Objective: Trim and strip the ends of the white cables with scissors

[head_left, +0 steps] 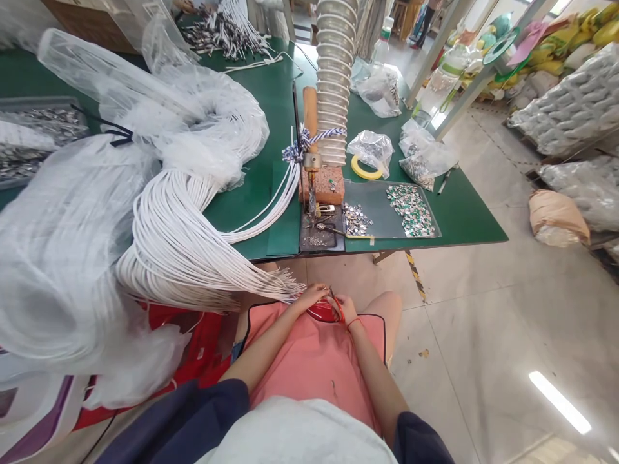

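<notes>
While the right hand point(345, 305) grips red-handled metal scissors point(340, 313) (left hand point(313, 295), grip unclear), thin white cables point(167, 225) at left look unfinished.

Left hand point(314, 295) beside right hand point(344, 309)

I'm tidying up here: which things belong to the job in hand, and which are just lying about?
In the job, it seems:
scissors, in the right hand
cables, ends by the left hand

Likely just lying about:
yellow ring, on the table
bundle, on the floor
</notes>
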A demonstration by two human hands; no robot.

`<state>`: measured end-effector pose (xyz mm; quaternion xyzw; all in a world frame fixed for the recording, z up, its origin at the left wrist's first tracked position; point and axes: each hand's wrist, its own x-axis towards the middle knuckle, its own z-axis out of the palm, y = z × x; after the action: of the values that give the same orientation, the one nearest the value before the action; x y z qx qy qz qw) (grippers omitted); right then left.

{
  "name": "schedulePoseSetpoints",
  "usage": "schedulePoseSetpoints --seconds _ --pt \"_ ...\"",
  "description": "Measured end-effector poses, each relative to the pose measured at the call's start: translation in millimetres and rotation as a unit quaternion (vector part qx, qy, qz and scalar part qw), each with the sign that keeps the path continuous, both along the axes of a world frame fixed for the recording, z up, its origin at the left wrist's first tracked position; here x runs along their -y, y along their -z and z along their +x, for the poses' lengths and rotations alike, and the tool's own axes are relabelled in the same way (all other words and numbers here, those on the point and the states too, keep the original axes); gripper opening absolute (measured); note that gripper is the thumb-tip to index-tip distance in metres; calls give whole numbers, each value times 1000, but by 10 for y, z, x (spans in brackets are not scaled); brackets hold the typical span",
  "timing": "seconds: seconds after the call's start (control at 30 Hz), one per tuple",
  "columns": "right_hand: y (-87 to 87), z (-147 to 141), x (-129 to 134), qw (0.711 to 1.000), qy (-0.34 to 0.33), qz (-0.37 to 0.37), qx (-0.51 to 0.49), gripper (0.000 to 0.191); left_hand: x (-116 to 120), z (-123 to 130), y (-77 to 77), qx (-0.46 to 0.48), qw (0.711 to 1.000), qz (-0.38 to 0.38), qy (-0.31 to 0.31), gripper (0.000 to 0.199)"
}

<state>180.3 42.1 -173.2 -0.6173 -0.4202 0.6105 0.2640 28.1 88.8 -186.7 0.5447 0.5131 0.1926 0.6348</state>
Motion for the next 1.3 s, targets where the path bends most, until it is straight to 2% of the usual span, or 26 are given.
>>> schedulePoseSetpoints --seconds 0.37,0.83,1.07,1.3 --pt "-77 -22 3 1000 -14 25 7 53 13 2 -8 8 1000 -23 -17 27" --pt "-11 12 -1 995 -32 80 56 53 18 -7 -9 16 999 -47 -10 24" --pt "89 44 -21 989 -34 108 100 52 16 -2 23 13 999 -52 -5 25" --pt "100 59 -21 985 -24 117 124 49 26 6 -27 14 998 -58 -23 25"
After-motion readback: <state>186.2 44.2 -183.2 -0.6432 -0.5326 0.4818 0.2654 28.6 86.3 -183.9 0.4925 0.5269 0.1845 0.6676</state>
